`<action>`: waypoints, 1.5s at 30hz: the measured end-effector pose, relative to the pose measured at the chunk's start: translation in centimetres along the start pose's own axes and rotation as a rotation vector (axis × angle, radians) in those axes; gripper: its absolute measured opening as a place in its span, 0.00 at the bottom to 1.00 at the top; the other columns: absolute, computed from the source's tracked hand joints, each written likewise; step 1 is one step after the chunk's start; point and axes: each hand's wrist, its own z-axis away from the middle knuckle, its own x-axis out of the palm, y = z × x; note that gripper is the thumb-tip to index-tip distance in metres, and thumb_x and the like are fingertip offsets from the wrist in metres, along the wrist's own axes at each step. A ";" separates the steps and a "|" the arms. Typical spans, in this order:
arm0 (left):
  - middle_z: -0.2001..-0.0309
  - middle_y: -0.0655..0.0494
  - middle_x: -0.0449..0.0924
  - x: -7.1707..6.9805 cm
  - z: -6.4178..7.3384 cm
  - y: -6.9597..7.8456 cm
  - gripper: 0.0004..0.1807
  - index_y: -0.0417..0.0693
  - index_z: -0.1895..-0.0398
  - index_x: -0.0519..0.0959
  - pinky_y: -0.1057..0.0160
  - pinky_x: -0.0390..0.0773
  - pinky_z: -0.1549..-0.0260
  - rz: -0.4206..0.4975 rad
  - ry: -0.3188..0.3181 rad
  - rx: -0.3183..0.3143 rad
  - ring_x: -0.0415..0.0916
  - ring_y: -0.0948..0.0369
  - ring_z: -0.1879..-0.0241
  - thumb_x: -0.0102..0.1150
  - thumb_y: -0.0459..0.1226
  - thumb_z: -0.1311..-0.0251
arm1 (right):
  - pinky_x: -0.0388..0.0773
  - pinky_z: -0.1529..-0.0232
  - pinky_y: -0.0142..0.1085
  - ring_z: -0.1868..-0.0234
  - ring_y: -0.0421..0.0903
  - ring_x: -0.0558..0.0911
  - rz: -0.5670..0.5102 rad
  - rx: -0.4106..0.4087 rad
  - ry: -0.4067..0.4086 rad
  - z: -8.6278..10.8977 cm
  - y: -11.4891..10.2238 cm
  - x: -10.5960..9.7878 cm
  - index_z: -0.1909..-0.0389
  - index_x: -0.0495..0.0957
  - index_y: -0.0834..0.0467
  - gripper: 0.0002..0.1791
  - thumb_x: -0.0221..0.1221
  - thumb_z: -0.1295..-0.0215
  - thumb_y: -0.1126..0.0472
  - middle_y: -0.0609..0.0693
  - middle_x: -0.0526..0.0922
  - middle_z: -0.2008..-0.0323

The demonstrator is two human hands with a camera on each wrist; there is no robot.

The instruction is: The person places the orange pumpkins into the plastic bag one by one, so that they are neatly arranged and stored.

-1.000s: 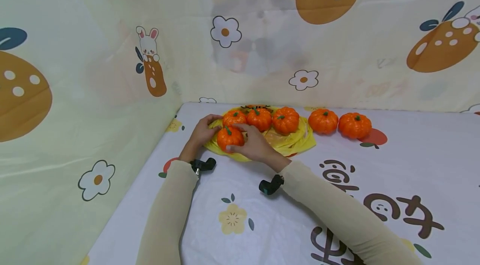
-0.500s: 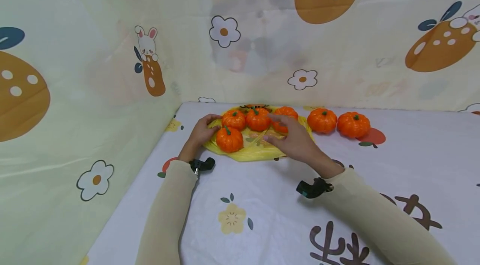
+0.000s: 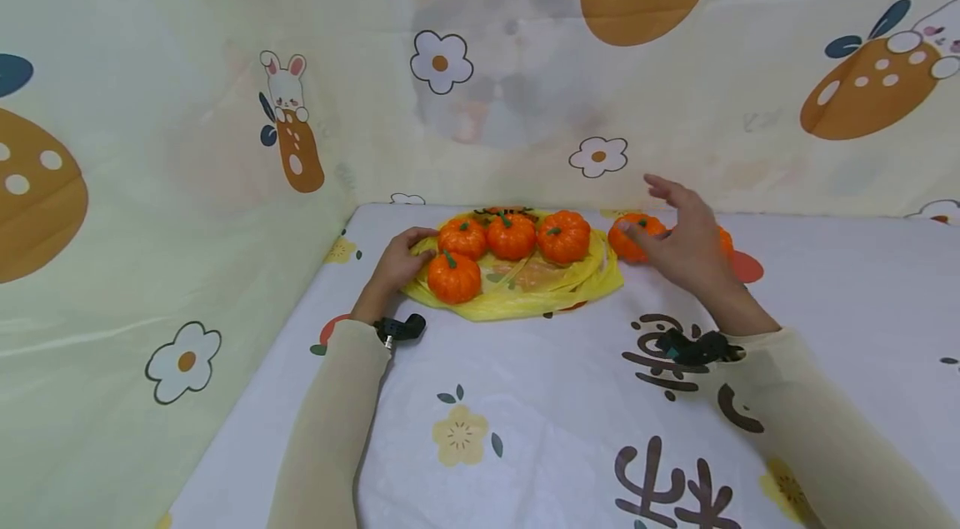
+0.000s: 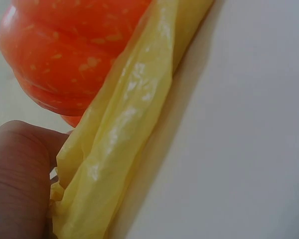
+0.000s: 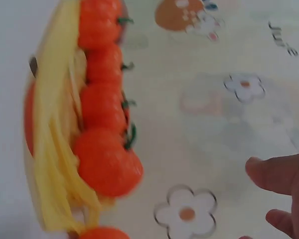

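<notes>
In the head view, several small orange pumpkins with green stems lie on a spread yellow plastic bag (image 3: 577, 287). One pumpkin (image 3: 453, 279) sits in front at the left; behind it a row ends on the right with another pumpkin (image 3: 564, 237). My left hand (image 3: 401, 266) holds the bag's left edge, and the left wrist view shows the gathered plastic (image 4: 114, 144) against a finger. Fingers spread, my right hand (image 3: 690, 246) hovers over two pumpkins right of the bag: the nearer-to-bag pumpkin (image 3: 622, 247) and a mostly hidden pumpkin (image 3: 726, 242). Nothing is in that hand.
A white printed cloth (image 3: 555, 396) covers the table. Cream printed sheeting (image 3: 510, 162) rises directly behind the pumpkins, and more sheeting (image 3: 225, 246) stands along the left side.
My right hand has let go of the front left pumpkin and moved right, past the row, to above the two pumpkins outside the bag. The left hand has stayed at the bag's edge.
</notes>
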 end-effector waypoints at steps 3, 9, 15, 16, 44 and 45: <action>0.32 0.50 0.71 0.0 0.0 0.2 0.19 0.51 0.39 0.75 0.48 0.57 0.26 0.013 0.004 0.001 0.62 0.51 0.29 0.56 0.37 0.33 | 0.71 0.44 0.66 0.35 0.69 0.64 0.065 0.078 0.011 -1.0 1.4 -1.8 0.22 0.50 0.50 0.45 0.62 0.37 0.51 0.66 0.60 0.28; 0.32 0.50 0.71 0.0 -0.1 0.1 0.19 0.52 0.39 0.75 0.48 0.58 0.27 0.011 0.008 -0.006 0.62 0.51 0.30 0.55 0.37 0.33 | 0.64 0.41 0.73 0.28 0.73 0.51 0.135 0.238 -0.017 -2.3 5.4 -4.1 0.21 0.40 0.55 0.51 0.61 0.36 0.47 0.73 0.48 0.26; 0.32 0.51 0.71 0.0 -0.1 -0.1 0.19 0.52 0.39 0.74 0.48 0.58 0.27 -0.009 0.002 -0.013 0.62 0.51 0.29 0.55 0.38 0.33 | 0.63 0.40 0.72 0.31 0.76 0.52 0.168 0.324 -0.089 -2.7 9.2 -4.3 0.22 0.37 0.61 0.54 0.59 0.35 0.44 0.77 0.48 0.29; 0.32 0.50 0.71 0.0 -0.1 -0.1 0.19 0.52 0.39 0.74 0.48 0.58 0.27 -0.013 0.002 -0.008 0.62 0.51 0.29 0.55 0.38 0.33 | 0.63 0.41 0.72 0.31 0.77 0.52 0.171 0.329 -0.111 -2.8 9.8 -4.2 0.22 0.37 0.61 0.54 0.59 0.35 0.43 0.77 0.48 0.29; 0.33 0.50 0.71 0.0 0.2 0.0 0.19 0.51 0.39 0.74 0.49 0.59 0.27 0.010 0.002 -0.004 0.63 0.51 0.30 0.55 0.37 0.32 | 0.59 0.34 0.68 0.31 0.74 0.56 0.088 0.318 -0.160 -2.6 13.9 -0.9 0.23 0.44 0.63 0.54 0.57 0.37 0.36 0.75 0.52 0.28; 0.33 0.50 0.71 0.0 0.2 0.1 0.19 0.51 0.39 0.74 0.49 0.59 0.27 0.011 0.002 -0.005 0.63 0.51 0.30 0.55 0.37 0.32 | 0.59 0.34 0.68 0.31 0.74 0.56 0.087 0.319 -0.158 -2.5 13.8 -0.9 0.23 0.44 0.63 0.54 0.58 0.37 0.36 0.75 0.52 0.28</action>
